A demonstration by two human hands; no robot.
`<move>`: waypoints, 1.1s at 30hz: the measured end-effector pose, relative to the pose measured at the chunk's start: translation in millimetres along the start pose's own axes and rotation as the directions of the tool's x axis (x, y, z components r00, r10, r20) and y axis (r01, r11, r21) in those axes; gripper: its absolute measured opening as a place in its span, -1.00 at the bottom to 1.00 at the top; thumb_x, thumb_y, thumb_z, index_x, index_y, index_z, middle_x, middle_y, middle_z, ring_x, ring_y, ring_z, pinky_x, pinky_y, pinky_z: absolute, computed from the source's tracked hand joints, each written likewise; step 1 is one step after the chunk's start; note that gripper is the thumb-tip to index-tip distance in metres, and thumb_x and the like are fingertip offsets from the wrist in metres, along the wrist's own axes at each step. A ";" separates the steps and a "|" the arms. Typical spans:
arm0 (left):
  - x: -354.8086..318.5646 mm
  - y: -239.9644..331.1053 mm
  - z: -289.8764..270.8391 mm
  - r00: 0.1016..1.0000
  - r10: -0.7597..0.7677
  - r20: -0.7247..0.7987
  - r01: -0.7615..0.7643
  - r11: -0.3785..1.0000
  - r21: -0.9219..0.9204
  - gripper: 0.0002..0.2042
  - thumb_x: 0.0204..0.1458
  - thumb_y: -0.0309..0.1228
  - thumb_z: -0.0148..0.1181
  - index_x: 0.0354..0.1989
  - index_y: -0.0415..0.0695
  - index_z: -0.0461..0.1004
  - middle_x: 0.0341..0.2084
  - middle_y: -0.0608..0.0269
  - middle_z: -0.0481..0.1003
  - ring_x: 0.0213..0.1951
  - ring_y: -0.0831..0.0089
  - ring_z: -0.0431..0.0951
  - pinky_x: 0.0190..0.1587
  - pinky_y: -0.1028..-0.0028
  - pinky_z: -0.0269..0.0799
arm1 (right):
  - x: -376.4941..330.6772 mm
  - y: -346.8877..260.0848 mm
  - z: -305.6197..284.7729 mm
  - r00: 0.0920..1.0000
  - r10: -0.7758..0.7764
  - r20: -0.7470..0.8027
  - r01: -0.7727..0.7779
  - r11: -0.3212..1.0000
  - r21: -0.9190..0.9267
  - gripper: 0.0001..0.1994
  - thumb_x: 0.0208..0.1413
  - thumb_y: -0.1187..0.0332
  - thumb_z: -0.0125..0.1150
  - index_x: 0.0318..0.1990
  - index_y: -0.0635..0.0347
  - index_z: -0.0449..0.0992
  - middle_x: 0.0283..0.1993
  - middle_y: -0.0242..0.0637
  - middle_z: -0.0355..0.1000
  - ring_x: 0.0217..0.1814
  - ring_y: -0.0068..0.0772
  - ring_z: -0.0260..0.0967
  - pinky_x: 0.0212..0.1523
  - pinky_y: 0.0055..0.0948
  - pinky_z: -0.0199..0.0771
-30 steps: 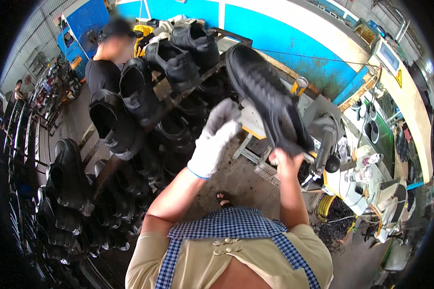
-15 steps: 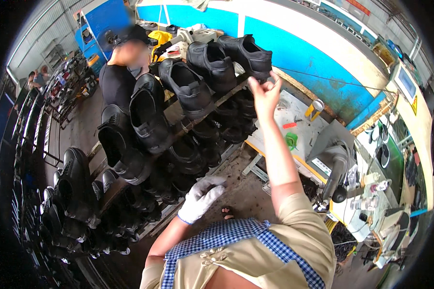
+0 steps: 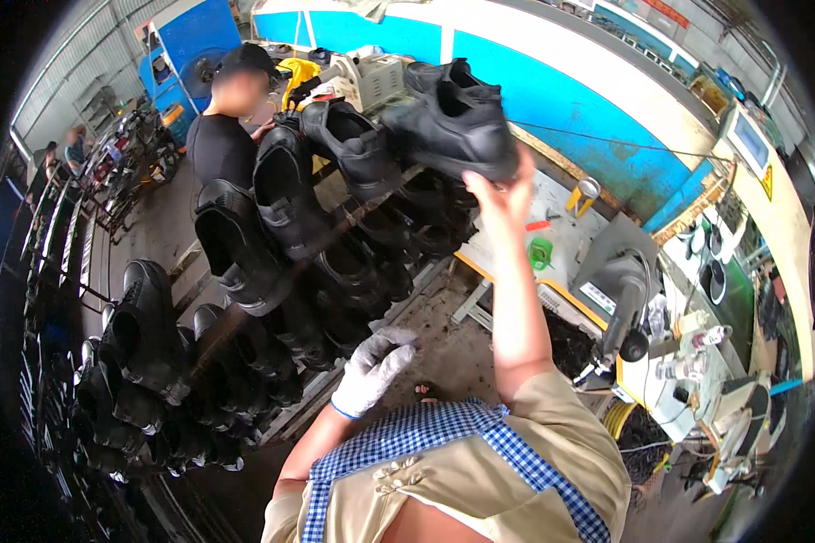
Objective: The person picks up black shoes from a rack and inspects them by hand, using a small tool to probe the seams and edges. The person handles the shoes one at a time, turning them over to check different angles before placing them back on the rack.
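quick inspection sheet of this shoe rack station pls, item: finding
surface: rack of tilted rows, nearly full of black shoes
job's things: black shoe raised at the rack's top end
clutter: green cup and small bits on the white bench
grippers: right hand bare, touching the shoe from below; left hand in a white glove, holding nothing
cables: yellow hose coiled under the machine
surroundings: blue wall; a person in black behind the rack
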State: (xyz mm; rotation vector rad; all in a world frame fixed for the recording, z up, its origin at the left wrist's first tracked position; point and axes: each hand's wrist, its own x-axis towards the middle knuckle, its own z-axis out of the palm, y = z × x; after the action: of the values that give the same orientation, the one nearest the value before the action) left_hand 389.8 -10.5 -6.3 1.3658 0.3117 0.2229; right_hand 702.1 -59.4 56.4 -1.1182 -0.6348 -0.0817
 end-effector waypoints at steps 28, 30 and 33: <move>-51.1 42.0 51.8 0.816 0.541 0.205 -0.560 0.650 0.514 -0.69 0.05 -0.40 0.37 -0.02 -0.15 0.60 -0.12 0.11 0.61 -0.10 0.19 0.62 -0.01 0.35 0.52 | -198.5 -183.3 -60.2 0.639 -0.125 0.759 0.674 0.566 -0.475 -0.76 -0.08 0.45 0.47 -0.20 0.15 0.64 -0.18 -0.39 0.46 -0.37 -0.46 0.50 -0.53 -0.48 0.50; -53.1 42.4 54.8 0.824 0.544 0.159 -0.545 0.684 0.485 -0.69 0.04 -0.40 0.38 -0.03 -0.15 0.60 -0.13 0.10 0.61 -0.12 0.16 0.62 -0.02 0.35 0.52 | -205.8 -183.9 -53.3 0.590 -0.150 0.793 0.752 0.459 -0.473 -0.75 -0.10 0.52 0.45 -0.21 0.22 0.62 -0.21 -0.30 0.47 -0.34 -0.38 0.53 -0.51 -0.47 0.51; -53.9 36.7 53.6 0.822 0.553 0.136 -0.543 0.690 0.479 -0.69 0.04 -0.41 0.38 -0.03 -0.17 0.59 -0.13 0.08 0.60 -0.13 0.16 0.62 -0.03 0.36 0.51 | -214.1 -174.3 -48.6 0.609 -0.019 0.793 0.722 0.429 -0.544 -0.75 -0.04 0.53 0.37 -0.16 0.18 0.53 -0.14 -0.28 0.43 -0.38 -0.31 0.53 -0.51 -0.45 0.54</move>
State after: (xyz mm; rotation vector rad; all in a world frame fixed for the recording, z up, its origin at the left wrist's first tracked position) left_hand 358.6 -70.9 43.7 1.9632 -0.0522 0.6982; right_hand 482.8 -233.0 74.2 -1.9656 -1.7205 -0.4704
